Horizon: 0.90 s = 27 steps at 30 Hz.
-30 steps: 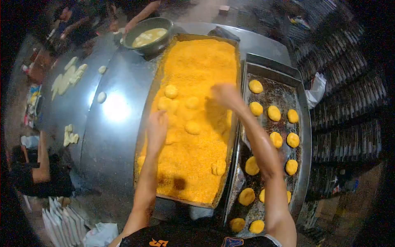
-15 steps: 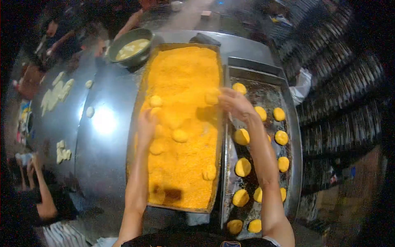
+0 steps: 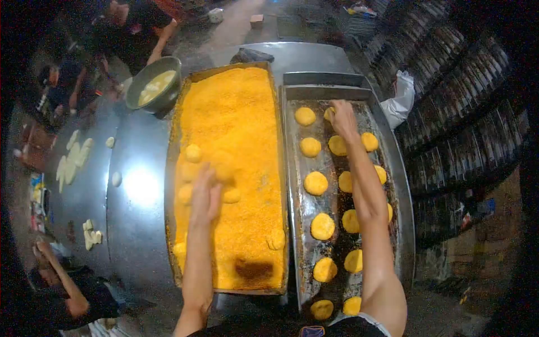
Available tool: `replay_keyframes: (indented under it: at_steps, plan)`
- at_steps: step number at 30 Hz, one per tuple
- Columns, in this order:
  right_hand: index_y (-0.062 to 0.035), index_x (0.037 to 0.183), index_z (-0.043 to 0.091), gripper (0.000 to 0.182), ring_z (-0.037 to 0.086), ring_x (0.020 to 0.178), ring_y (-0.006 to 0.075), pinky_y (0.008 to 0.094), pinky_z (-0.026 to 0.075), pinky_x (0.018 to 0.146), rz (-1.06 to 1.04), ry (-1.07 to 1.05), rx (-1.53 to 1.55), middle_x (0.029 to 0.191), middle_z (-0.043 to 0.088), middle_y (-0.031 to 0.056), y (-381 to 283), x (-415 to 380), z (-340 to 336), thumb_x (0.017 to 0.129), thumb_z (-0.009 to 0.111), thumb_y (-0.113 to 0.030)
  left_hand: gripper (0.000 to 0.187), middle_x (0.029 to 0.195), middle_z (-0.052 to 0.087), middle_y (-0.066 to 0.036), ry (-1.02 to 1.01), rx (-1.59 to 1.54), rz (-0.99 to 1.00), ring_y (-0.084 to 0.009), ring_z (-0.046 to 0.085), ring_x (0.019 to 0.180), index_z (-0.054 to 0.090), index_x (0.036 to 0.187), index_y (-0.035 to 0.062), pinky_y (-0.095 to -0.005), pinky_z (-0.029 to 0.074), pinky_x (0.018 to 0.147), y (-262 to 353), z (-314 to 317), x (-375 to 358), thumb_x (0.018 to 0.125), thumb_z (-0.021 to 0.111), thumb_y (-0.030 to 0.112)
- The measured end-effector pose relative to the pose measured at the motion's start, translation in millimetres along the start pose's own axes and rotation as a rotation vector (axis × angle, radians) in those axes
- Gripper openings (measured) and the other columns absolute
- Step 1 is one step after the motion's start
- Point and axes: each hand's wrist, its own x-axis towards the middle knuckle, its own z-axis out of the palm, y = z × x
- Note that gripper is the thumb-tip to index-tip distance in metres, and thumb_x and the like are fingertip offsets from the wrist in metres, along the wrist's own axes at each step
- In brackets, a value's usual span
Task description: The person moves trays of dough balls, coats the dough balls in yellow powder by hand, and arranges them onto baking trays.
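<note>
My left hand (image 3: 206, 194) is over the crumb-filled tray (image 3: 283, 202), fingers apart and slightly blurred, among several coated dough pieces such as the one at the upper left (image 3: 193, 153). Yellow crumbs (image 3: 236, 106) fill that tray. Over the far end of the dark baking tray (image 3: 289, 163), my right hand (image 3: 342, 115) has its fingers closed on a yellow dough round (image 3: 329, 114), partly hidden by them. Rows of flat yellow rounds (image 3: 316, 183) lie on the baking tray, some behind my right forearm.
A green bowl (image 3: 176, 73) of pale liquid with dough pieces stands at the back left. Pale dough pieces (image 3: 72, 163) lie on the metal table (image 3: 135, 230). A white bag (image 3: 401, 98) and stacked racks (image 3: 466, 123) are at the right. Other people's arms (image 3: 161, 42) show at the left.
My right hand has moved from the crumb tray's right edge to the far end of the baking tray. A round now sits at that tray's far left corner. The view has shifted.
</note>
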Motion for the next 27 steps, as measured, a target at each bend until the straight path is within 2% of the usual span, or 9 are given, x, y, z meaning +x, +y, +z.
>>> replay_keyframes:
  at_steps: [5, 7, 9, 12, 15, 17, 18, 21, 27]
  plan:
    - [-0.0010, 0.111, 0.058, 0.029, 0.052, 0.113, 0.0364, 0.0444, 0.045, 0.092, -0.123, -0.317, -0.133, 0.115, 0.058, 0.0175, -20.0, -11.5, -0.7, 0.083, 0.059, -0.011, 0.046, 0.123, 0.053, -0.002, -0.048, -0.009, -0.059, -0.0127, 0.050, 0.112, 0.044, 0.135, 0.0081, -0.0268, 0.043, 0.090, 5.4, 43.3, -5.7, 0.091, 0.056, 0.018]
    - [-0.0023, 0.122, 0.056, 0.039, 0.050, 0.120, 0.0342, 0.0407, 0.043, 0.100, -0.178, -0.075, 0.115, 0.127, 0.055, 0.0176, -79.5, -10.8, -29.5, 0.084, 0.061, -0.010, 0.048, 0.123, 0.052, -0.002, -0.048, -0.101, -0.135, -0.0120, 0.050, 0.109, 0.042, 0.136, 0.0068, -0.0260, 0.044, 0.087, 7.3, 55.9, -5.9, 0.092, 0.057, 0.018]
    - [0.0001, 0.125, 0.053, 0.046, 0.049, 0.124, 0.0338, 0.0391, 0.041, 0.104, -0.294, -0.244, 0.593, 0.132, 0.053, 0.0184, -145.1, -25.3, -67.1, 0.083, 0.066, -0.012, 0.048, 0.123, 0.053, -0.003, -0.041, -0.103, -0.117, -0.0135, 0.051, 0.107, 0.042, 0.136, 0.0058, -0.0263, 0.045, 0.084, 11.4, 69.7, -8.5, 0.092, 0.057, 0.019]
    - [-0.0002, 0.128, 0.051, 0.048, 0.054, 0.120, 0.0302, 0.0370, 0.043, 0.102, -0.530, -0.246, 0.628, 0.130, 0.055, 0.0173, -190.5, -46.4, -77.5, 0.085, 0.066, -0.014, 0.049, 0.124, 0.053, -0.006, -0.022, -0.007, -0.103, -0.0165, 0.053, 0.110, 0.043, 0.134, 0.0043, -0.0284, 0.046, 0.086, 13.5, 82.7, -7.7, 0.092, 0.059, 0.023]
    - [0.0017, 0.128, 0.050, 0.045, 0.062, 0.108, 0.0255, 0.0343, 0.049, 0.095, -0.242, -0.305, 0.807, 0.123, 0.060, 0.0175, -180.2, -58.1, -49.5, 0.088, 0.063, -0.014, 0.048, 0.124, 0.055, -0.009, -0.233, 0.011, -0.037, -0.0186, 0.054, 0.114, 0.045, 0.131, 0.0038, -0.0313, 0.046, 0.091, 21.7, 89.7, -10.1, 0.092, 0.060, 0.028]
    - [0.0044, 0.124, 0.051, 0.038, 0.065, 0.096, 0.0190, 0.0295, 0.053, 0.087, 0.603, -0.495, 1.624, 0.114, 0.063, 0.0170, -171.5, -56.3, -44.5, 0.091, 0.059, -0.011, 0.045, 0.124, 0.057, -0.011, -0.125, 0.246, -0.019, -0.0196, 0.053, 0.118, 0.047, 0.129, 0.0036, -0.0328, 0.045, 0.094, 37.7, 93.0, -23.8, 0.094, 0.058, 0.029]
    - [0.0069, 0.120, 0.053, 0.031, 0.066, 0.089, 0.0162, 0.0260, 0.053, 0.081, 0.698, -0.437, 1.765, 0.105, 0.065, 0.0157, -167.6, -56.4, -47.9, 0.092, 0.055, -0.007, 0.039, 0.121, 0.058, -0.010, -0.105, 0.281, 0.028, -0.0186, 0.053, 0.116, 0.052, 0.125, 0.0037, -0.0333, 0.046, 0.093, 39.3, 90.2, -25.7, 0.095, 0.056, 0.028]
    - [0.0072, 0.116, 0.056, 0.028, 0.065, 0.085, 0.0159, 0.0245, 0.052, 0.078, 0.395, -0.426, 1.148, 0.100, 0.067, 0.0142, -149.6, -57.0, -41.8, 0.091, 0.051, -0.004, 0.035, 0.120, 0.059, -0.008, -0.095, 0.425, 0.148, -0.0177, 0.055, 0.112, 0.056, 0.120, 0.0036, -0.0330, 0.046, 0.093, 37.0, 76.7, -22.3, 0.094, 0.056, 0.027]
    - [0.0015, 0.106, 0.064, 0.024, 0.064, 0.079, 0.0142, 0.0283, 0.051, 0.071, 0.147, -0.231, 0.912, 0.094, 0.070, 0.0090, -153.9, -51.1, -52.9, 0.088, 0.054, -0.009, 0.037, 0.116, 0.060, -0.010, -0.024, 0.696, 0.330, -0.0190, 0.056, 0.105, 0.059, 0.118, 0.0023, -0.0320, 0.047, 0.088, -12.8, 65.3, 11.3, 0.092, 0.060, 0.029]
